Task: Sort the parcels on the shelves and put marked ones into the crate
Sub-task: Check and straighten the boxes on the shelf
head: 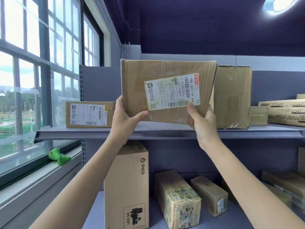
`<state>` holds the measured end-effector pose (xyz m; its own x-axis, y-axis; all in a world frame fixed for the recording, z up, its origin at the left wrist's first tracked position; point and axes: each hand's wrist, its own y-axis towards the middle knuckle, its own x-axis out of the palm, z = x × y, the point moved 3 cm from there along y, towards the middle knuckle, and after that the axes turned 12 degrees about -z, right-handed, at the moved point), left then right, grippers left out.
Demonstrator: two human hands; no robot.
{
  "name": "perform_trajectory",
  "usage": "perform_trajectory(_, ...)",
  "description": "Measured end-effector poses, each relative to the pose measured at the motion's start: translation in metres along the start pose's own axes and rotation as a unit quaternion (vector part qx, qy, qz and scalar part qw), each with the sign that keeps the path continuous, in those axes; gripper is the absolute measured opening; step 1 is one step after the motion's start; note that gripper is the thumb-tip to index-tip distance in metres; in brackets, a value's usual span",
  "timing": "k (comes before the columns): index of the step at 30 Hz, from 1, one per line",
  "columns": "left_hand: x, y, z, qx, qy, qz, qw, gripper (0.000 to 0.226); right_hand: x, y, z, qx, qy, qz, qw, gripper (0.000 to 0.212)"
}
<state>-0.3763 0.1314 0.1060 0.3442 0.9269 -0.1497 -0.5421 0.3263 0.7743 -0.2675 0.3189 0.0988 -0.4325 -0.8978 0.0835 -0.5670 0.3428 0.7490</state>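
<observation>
A brown cardboard parcel with a white shipping label is held up in front of the upper shelf, its labelled face turned toward me. My left hand grips its lower left corner, thumb across the front. At the lower right corner my right hand holds on, thumb resting on the label's edge. The parcel is tilted slightly and lifted off the shelf. No crate is in view.
On the upper shelf sit a flat labelled box at left, a tall brown box behind the held parcel, and a printed carton at right. Below stand a PICO box and several small parcels. A window lies to the left.
</observation>
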Motion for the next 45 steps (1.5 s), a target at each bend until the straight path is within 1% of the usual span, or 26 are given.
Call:
perform_trajectory(4, -0.006, -0.002, 0.003, 0.006, 0.006, 0.038, 0.999, 0.066, -0.002, -0.003, -0.001, 0.019, -0.061, -0.015, 0.998, 0.042)
perform_trajectory(6, -0.010, -0.004, 0.005, 0.008, -0.001, 0.044, 0.999, 0.061, -0.005, -0.003, -0.007, 0.018, -0.077, -0.001, 0.997, 0.049)
perform_trajectory(7, -0.012, -0.004, 0.006, 0.009, -0.003, 0.044, 0.999, 0.057, -0.007, -0.002, -0.012, 0.007, -0.067, 0.015, 0.998, 0.057)
perform_trajectory(9, -0.015, -0.005, 0.010, 0.019, 0.000, 0.049, 0.999, 0.048, -0.012, 0.000, -0.024, -0.038, -0.044, 0.042, 0.997, 0.083)
perform_trajectory(10, -0.016, -0.006, 0.013, 0.024, 0.002, 0.054, 0.998, 0.045, -0.015, 0.002, -0.030, -0.060, -0.050, 0.045, 0.996, 0.094)
perform_trajectory(11, -0.018, -0.006, 0.015, 0.032, 0.003, 0.059, 0.998, 0.044, -0.017, 0.004, -0.035, -0.076, -0.074, 0.040, 0.994, 0.099)
perform_trajectory(12, -0.019, -0.005, 0.019, 0.041, 0.003, 0.064, 0.997, 0.044, -0.018, 0.006, -0.040, -0.084, -0.115, 0.029, 0.989, 0.097)
perform_trajectory(13, -0.020, -0.005, 0.022, 0.051, 0.001, 0.070, 0.996, 0.044, -0.019, 0.008, -0.043, -0.083, -0.165, 0.021, 0.983, 0.088)
perform_trajectory(14, -0.022, -0.005, 0.025, 0.061, -0.005, 0.078, 0.995, 0.043, -0.020, 0.010, -0.046, -0.078, -0.212, 0.020, 0.974, 0.075)
perform_trajectory(15, -0.025, -0.003, 0.027, 0.069, -0.010, 0.087, 0.994, 0.042, -0.021, 0.011, -0.046, -0.072, -0.249, 0.030, 0.965, 0.063)
perform_trajectory(17, -0.028, 0.000, 0.029, 0.074, -0.015, 0.105, 0.992, 0.045, -0.023, 0.012, -0.046, -0.064, -0.287, 0.054, 0.954, 0.051)
perform_trajectory(20, -0.029, 0.005, 0.032, 0.063, -0.013, 0.127, 0.990, 0.056, -0.021, 0.009, -0.040, -0.069, -0.267, 0.080, 0.958, 0.043)
perform_trajectory(24, -0.028, 0.006, 0.036, 0.063, 0.050, 0.107, 0.991, 0.045, -0.022, 0.004, -0.034, -0.091, -0.246, 0.119, 0.958, 0.041)
perform_trajectory(27, -0.029, 0.007, 0.032, 0.035, 0.088, 0.081, 0.992, 0.039, -0.021, 0.007, -0.040, -0.125, -0.248, 0.145, 0.950, 0.045)
perform_trajectory(29, -0.028, 0.006, 0.026, 0.014, 0.107, 0.071, 0.992, 0.036, -0.017, 0.013, -0.044, -0.138, -0.253, 0.130, 0.949, 0.049)
perform_trajectory(33, -0.027, -0.001, 0.011, -0.005, 0.129, 0.061, 0.990, 0.038, -0.006, 0.023, -0.045, -0.149, -0.315, 0.061, 0.935, 0.060)
perform_trajectory(39, -0.031, -0.004, -0.012, -0.042, 0.148, 0.065, 0.986, 0.046, 0.014, 0.035, -0.023, -0.071, -0.342, -0.049, 0.936, 0.089)
perform_trajectory(40, -0.029, -0.005, -0.016, -0.048, 0.154, 0.059, 0.985, 0.052, 0.016, 0.036, -0.016, -0.061, -0.344, -0.064, 0.935, 0.095)
perform_trajectory(42, -0.024, -0.006, -0.022, -0.058, 0.166, 0.030, 0.984, 0.075, 0.019, 0.035, 0.000, -0.043, -0.354, -0.091, 0.930, 0.106)
perform_trajectory(44, -0.017, -0.006, -0.029, -0.064, 0.191, -0.003, 0.980, 0.099, 0.019, 0.036, 0.014, -0.023, -0.379, -0.105, 0.919, 0.114)
perform_trajectory(45, -0.014, -0.006, -0.031, -0.066, 0.201, -0.015, 0.977, 0.106, 0.018, 0.037, 0.020, -0.010, -0.389, -0.106, 0.915, 0.116)
